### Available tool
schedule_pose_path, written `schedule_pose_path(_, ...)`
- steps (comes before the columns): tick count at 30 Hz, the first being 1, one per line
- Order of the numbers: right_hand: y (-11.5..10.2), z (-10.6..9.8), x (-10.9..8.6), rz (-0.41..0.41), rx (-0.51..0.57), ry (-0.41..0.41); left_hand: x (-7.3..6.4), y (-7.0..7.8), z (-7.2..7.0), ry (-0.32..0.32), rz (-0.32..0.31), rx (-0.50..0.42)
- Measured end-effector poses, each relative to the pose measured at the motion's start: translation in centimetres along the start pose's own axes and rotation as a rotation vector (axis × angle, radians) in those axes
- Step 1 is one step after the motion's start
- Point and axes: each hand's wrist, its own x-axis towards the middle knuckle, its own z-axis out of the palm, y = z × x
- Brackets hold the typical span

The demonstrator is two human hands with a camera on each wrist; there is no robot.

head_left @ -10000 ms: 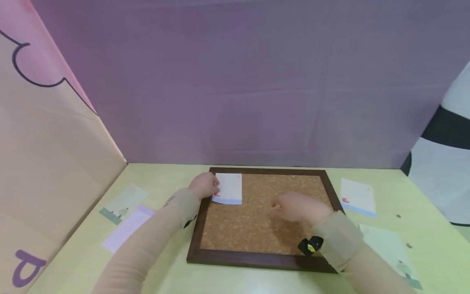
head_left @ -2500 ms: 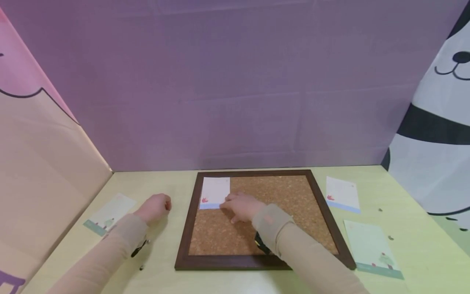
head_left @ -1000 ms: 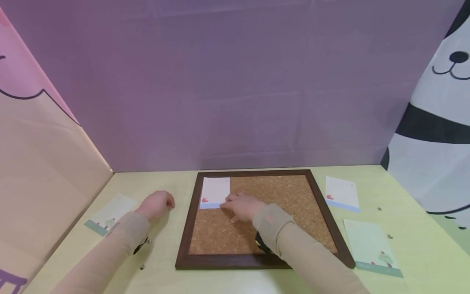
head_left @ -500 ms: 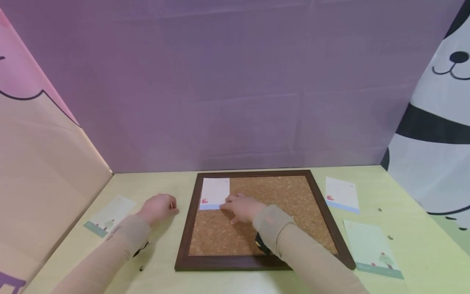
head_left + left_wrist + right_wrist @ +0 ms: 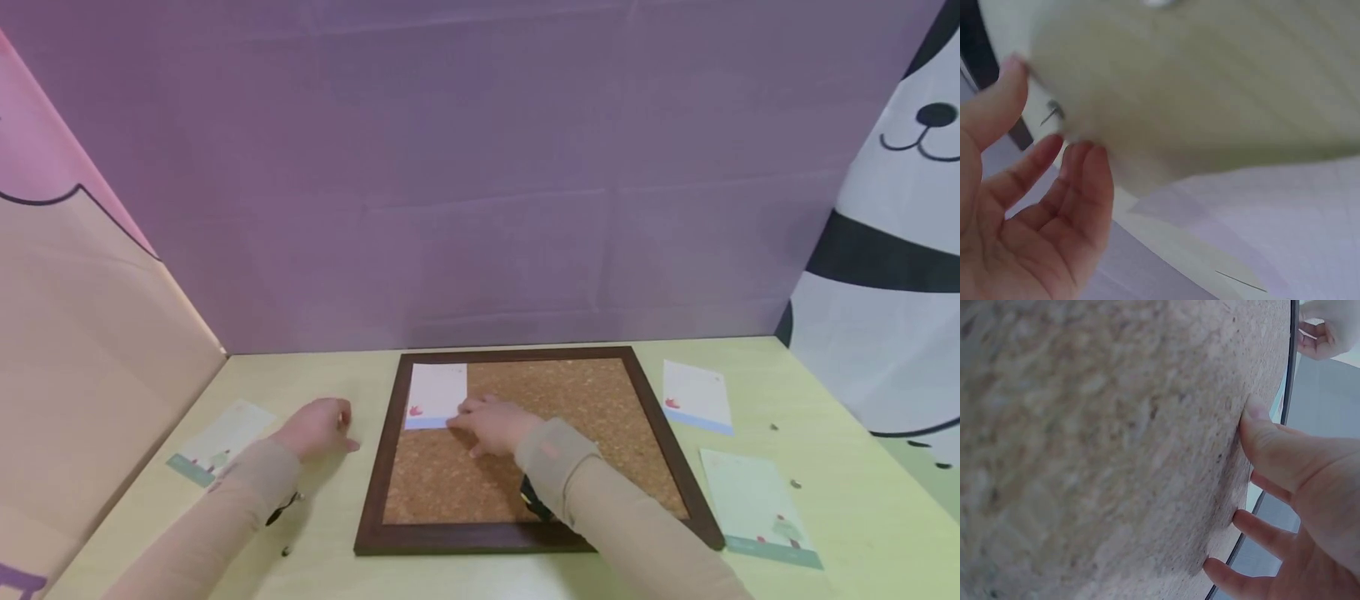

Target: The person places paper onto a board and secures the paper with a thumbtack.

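My right hand (image 5: 495, 425) rests on the framed corkboard (image 5: 555, 492), fingertips at the lower right corner of a white card with a blue edge (image 5: 435, 387). In the right wrist view its fingers (image 5: 1263, 534) are spread and touch the cork. My left hand (image 5: 315, 429) is low over the table, left of the board. In the left wrist view its thumb and fingertips stand apart, with a thumbtack (image 5: 1054, 111) between them, its pin showing. Whether the hand touches the tack I cannot tell.
A green-edged card (image 5: 221, 442) lies beside the left sleeve. Another blue-edged card (image 5: 697, 396) and a larger green-edged sheet (image 5: 761, 508) lie right of the board. Loose tacks (image 5: 796, 483) dot the table on both sides. A purple backdrop (image 5: 480, 183) stands behind.
Since ten seconds ago, my left hand has left the card for the table, and my right hand has come down at the card's corner. Just now the left thumb has parted from the fingers.
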Motion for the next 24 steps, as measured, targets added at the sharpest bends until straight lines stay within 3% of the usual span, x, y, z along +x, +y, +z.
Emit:
schedule_pose_path(10,0.22,0.00,0.20,-0.007,0.004,0.002,-0.30,-0.12,-0.60,-0.024,0.134,-0.025)
schedule_pose_path(24,0.18,0.01,0.21,-0.008,0.000,0.011,-0.01,0.29,-0.51,-0.044,0.062,-0.004)
